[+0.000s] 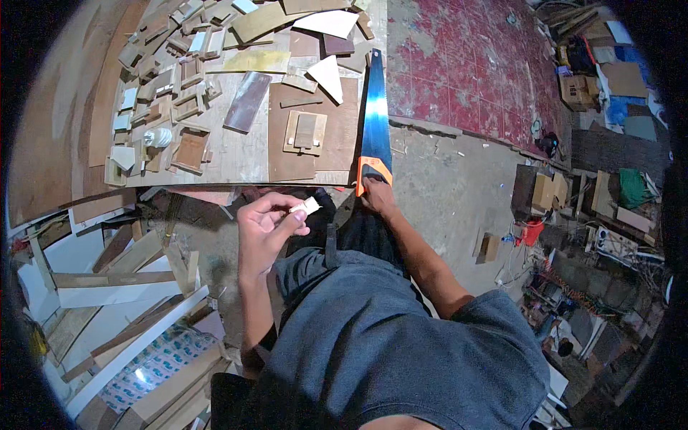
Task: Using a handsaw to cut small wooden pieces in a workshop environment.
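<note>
Between the thumb and fingers of my left hand [271, 226] is a small pale wood piece [308, 208], held just off the table's front edge. My right hand [376, 193] grips the orange and black handle of a hand saw [375, 115]. Its blade points away from me along the table's right edge. On a brown board [279, 161] near the front of the table lies a small wooden block [305, 132] on a paler square. A white angular offcut [327, 79] rests behind it.
Many small wood offcuts cover the left of the table [244, 166], with a spiral bulb [158, 137] among them. Planks and boards [115, 279] are piled on the floor at left. Cardboard boxes [548, 192], a red container [530, 232] and cables lie to the right.
</note>
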`<state>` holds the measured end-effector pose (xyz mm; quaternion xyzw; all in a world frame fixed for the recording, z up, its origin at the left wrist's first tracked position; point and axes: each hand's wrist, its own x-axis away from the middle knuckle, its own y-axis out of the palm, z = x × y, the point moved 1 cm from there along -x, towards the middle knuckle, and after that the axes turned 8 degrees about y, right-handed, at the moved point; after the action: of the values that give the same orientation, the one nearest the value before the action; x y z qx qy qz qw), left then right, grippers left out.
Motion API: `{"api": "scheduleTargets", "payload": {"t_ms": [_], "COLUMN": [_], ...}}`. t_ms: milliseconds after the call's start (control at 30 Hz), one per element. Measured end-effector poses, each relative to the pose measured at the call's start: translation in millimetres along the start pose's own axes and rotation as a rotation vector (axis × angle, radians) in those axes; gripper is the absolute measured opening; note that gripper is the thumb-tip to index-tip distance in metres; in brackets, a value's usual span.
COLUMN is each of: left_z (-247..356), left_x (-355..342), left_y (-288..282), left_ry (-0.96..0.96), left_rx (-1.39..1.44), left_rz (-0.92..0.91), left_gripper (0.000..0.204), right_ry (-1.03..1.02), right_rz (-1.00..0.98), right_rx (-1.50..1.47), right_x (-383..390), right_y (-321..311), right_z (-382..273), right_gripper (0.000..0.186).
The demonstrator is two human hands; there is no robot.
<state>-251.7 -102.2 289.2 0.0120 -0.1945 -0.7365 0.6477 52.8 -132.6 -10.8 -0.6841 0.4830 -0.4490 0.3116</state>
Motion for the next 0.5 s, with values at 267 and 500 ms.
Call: {"api": "scheduleTargets", "payload": {"t_ms": [267, 500], "left_z": [0, 14], "left_x": [3, 1], "left_y": [0, 18], "left_ry": [-0.008, 0.092], "left_rx": [0.037, 0.027], "left_rz": [0.013, -0.006], "left_gripper": [0.015, 0.018], "right_ry": [0.052, -0.136], "right_rz": [-0.097, -0.184], "right_rx": [0.313, 0.487], "right_x": [-23, -53], "right_y": [12, 6], "right_z": [-2, 0], "right_gripper": [0.029, 0.025]}}
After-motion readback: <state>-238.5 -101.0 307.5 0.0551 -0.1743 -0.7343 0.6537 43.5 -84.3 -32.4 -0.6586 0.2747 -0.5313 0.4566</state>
